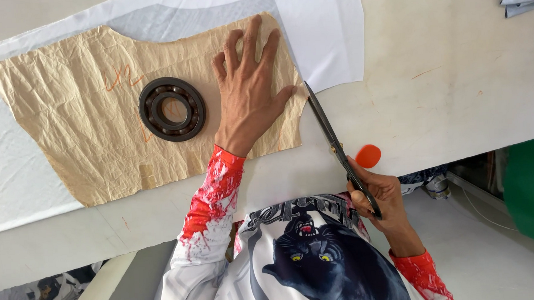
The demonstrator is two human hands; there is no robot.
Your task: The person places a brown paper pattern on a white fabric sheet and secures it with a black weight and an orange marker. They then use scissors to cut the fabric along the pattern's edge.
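At pattern edge: left hand [250,94] flat (grip empty) | right hand [380,199] clasps scissors [332,139] | table [453,72] beyond.

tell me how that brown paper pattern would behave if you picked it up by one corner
The brown paper pattern looks thin and heavily creased, so it would probably flop and bend. It seems light: a metal bearing ring and the left hand sit on it, likely keeping it from sliding.
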